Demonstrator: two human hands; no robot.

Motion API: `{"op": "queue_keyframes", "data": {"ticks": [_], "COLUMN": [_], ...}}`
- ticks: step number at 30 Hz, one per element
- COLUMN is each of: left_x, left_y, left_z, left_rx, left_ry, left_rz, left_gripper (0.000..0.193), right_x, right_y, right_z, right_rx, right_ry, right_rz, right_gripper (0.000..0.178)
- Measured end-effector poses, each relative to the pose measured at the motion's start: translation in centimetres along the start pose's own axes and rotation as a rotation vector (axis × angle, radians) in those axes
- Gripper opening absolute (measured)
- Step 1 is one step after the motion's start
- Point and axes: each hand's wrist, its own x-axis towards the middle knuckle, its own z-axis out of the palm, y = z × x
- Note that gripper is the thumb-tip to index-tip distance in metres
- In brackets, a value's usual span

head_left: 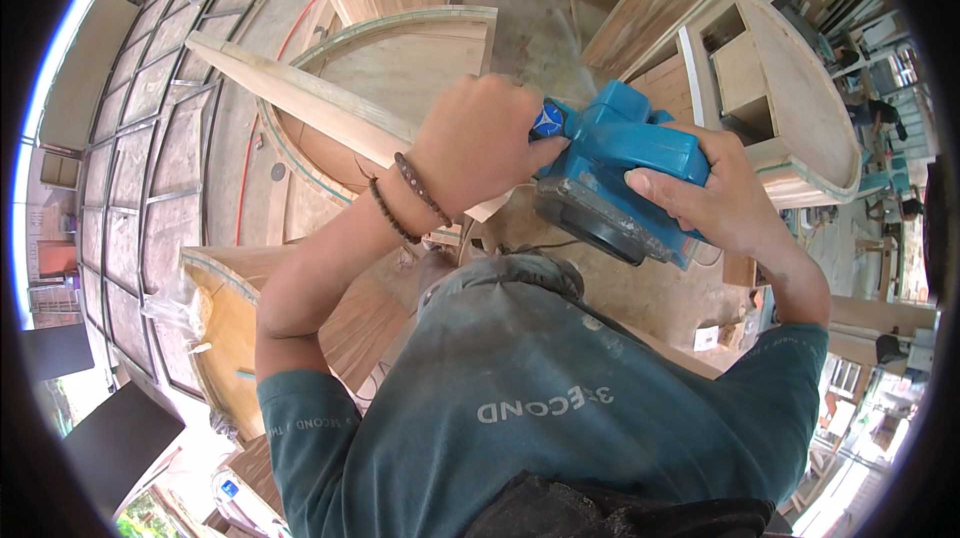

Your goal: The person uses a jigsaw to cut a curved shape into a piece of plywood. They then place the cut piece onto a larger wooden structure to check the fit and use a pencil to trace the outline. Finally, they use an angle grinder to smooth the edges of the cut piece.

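Observation:
A blue electric hand planer is held up in front of my chest, its dusty black side toward me. My right hand wraps around its rear handle, thumb along the near side. At the front end, the fingers of my left hand close around the planer by its round knob. Below my left hand a long pale wooden plank runs off toward the far left. Its near end lies partly behind my wrist, and I cannot tell whether the planer touches it.
Curved plywood cabinet frames stand beyond the plank. More cabinets with openings are at the right. A curved wooden piece with plastic wrap sits at the left. A dark metal grid and an orange cord lie along the left floor.

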Motion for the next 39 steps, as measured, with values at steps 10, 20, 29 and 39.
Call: {"op": "queue_keyframes", "data": {"ticks": [10,20,29,39], "left_x": [-0.1,-0.2,-1.6,-6.9], "left_y": [0.3,0.7,1.1,0.4], "left_z": [0.3,1.2,0.7,11.3], "left_rx": [-0.046,0.089,-0.036,0.013], "left_ry": [0.137,0.338,0.597,1.018], "left_rz": [-0.041,0.011,-0.034,-0.113], "left_gripper": [0.032,0.031,0.028,0.101], "right_x": [-0.5,-0.9,-1.7,-6.3], "right_y": [0.7,1.1,2.4,1.2], "right_z": [0.4,1.5,0.6,-4.0], "right_rx": [0.082,0.194,0.197,0.16], "right_ry": [0.042,0.031,0.152,0.186], "right_rz": [-0.14,-0.153,-0.116,-0.295], "right_gripper": [0.05,0.049,0.042,0.05]}}
